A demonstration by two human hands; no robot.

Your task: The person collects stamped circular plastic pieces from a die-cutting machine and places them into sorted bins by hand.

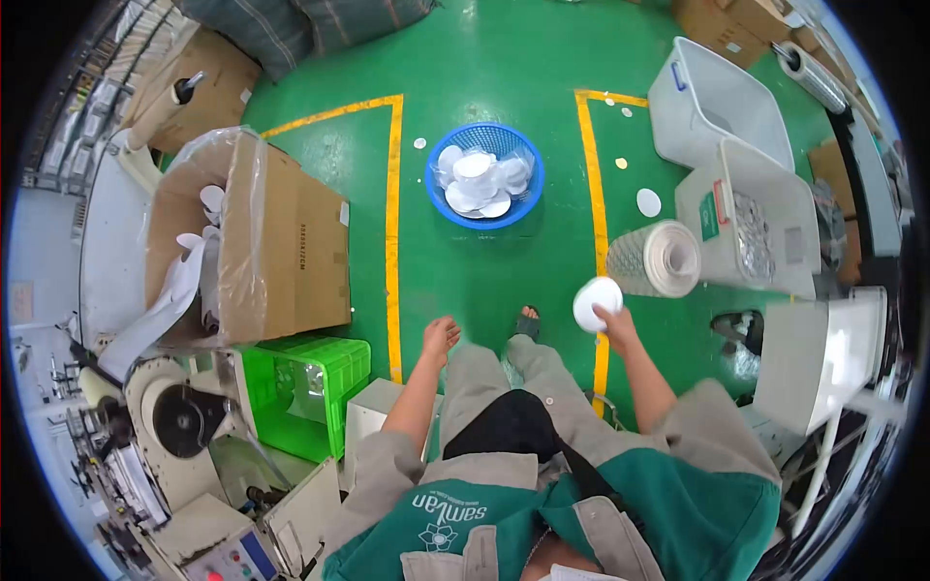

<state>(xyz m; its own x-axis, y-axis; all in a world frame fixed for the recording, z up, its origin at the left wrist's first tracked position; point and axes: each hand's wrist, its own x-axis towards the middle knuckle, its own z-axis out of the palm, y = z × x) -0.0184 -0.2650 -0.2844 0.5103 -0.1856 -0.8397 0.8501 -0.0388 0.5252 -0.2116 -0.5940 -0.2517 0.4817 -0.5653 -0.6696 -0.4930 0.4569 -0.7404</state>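
My right hand [617, 325] grips a stack of white round discs [597, 304] by its lower right edge, above the floor beside the yellow line. My left hand [442, 335] hangs over the floor near my left knee, its fingers curled, and no object shows in it. Ahead of both hands a blue plastic basket [485, 219] sits on the green floor, holding white discs [474, 166], some of them in clear plastic. Just beyond the held stack lies a roll of clear wrap [668, 258].
On the left stand a lined cardboard box [300, 232], a green crate [334, 387] and a machine [184, 416]. Two translucent bins [717, 107] and a white box [809, 358] are on the right. Loose discs [648, 202] lie on the floor.
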